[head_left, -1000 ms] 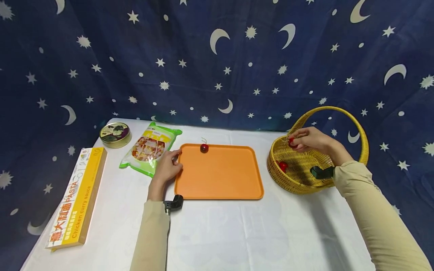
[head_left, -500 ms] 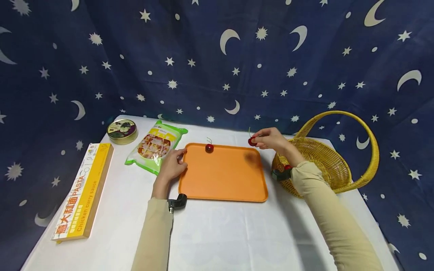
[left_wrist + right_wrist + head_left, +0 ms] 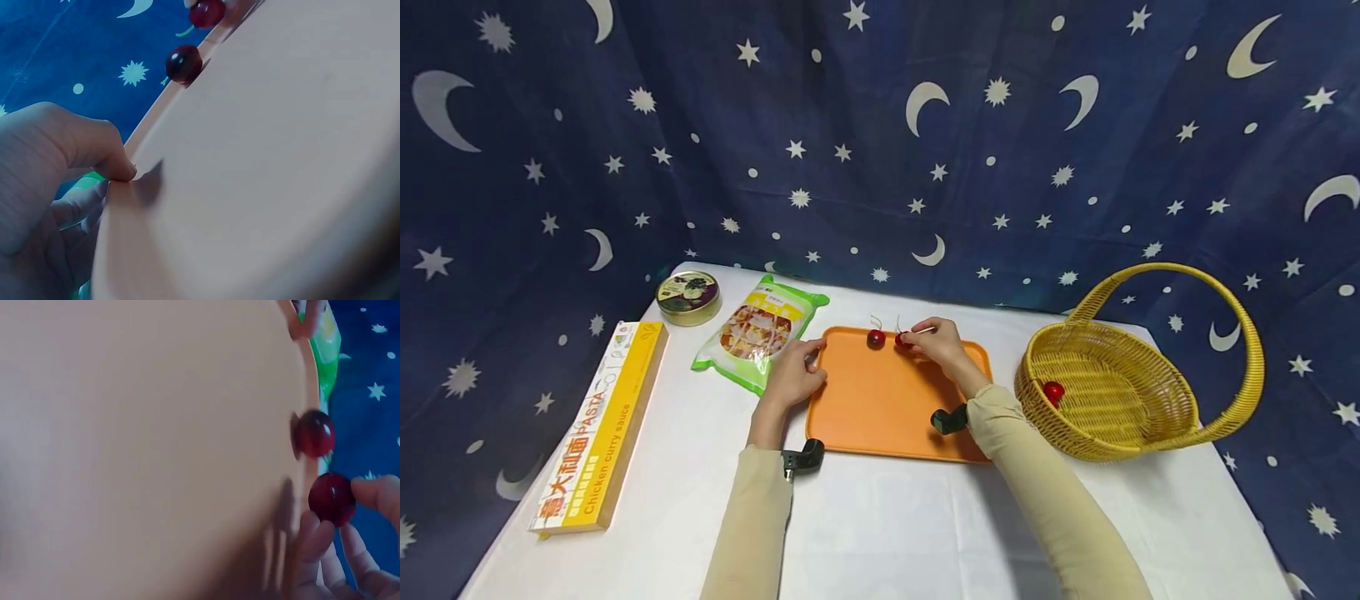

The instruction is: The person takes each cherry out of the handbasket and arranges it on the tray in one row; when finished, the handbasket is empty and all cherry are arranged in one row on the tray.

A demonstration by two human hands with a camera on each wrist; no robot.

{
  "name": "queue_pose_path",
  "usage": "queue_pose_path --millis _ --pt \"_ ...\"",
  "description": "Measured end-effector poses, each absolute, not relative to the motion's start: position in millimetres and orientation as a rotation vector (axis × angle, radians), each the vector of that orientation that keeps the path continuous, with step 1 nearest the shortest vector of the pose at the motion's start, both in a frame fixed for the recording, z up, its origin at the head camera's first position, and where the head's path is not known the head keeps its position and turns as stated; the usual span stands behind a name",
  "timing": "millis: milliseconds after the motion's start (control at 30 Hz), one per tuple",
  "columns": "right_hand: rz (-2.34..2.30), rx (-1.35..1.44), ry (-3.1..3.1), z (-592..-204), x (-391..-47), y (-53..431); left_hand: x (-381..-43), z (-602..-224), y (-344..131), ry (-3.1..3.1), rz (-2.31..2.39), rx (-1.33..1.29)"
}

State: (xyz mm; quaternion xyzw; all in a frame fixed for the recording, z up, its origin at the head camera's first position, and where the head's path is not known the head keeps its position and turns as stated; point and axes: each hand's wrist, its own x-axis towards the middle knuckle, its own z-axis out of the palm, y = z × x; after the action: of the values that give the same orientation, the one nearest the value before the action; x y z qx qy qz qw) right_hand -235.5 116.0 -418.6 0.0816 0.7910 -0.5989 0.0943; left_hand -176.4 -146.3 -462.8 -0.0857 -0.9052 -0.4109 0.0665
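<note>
An orange tray lies on the white tablecloth. My left hand pinches its left rim near the far corner; in the left wrist view the thumb presses on top of the rim, with the fingers outside it. My right hand holds a dark red cherry between thumb and fingertips at the tray's far edge, its stem pointing up. Just left of it, a second cherry sits along the same edge. In the right wrist view the held cherry is close beside the other cherry.
To the right stands a yellow wicker basket with a tall handle and red fruit inside. A green-edged food bag, a round tin and a long pasta box lie left. A starry curtain hangs behind.
My right hand has lifted a cherry out of the basket and carried it left to the tray's far edge, near the first cherry. My left hand keeps its hold on the tray.
</note>
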Motion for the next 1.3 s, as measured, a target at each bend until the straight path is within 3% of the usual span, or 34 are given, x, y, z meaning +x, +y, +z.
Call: queue_pose_path --millis 1300 --pt "-1.925 0.335 2.261 -436 -232 104 -176 -461 -146 -2.752 -1.262 -0.220"
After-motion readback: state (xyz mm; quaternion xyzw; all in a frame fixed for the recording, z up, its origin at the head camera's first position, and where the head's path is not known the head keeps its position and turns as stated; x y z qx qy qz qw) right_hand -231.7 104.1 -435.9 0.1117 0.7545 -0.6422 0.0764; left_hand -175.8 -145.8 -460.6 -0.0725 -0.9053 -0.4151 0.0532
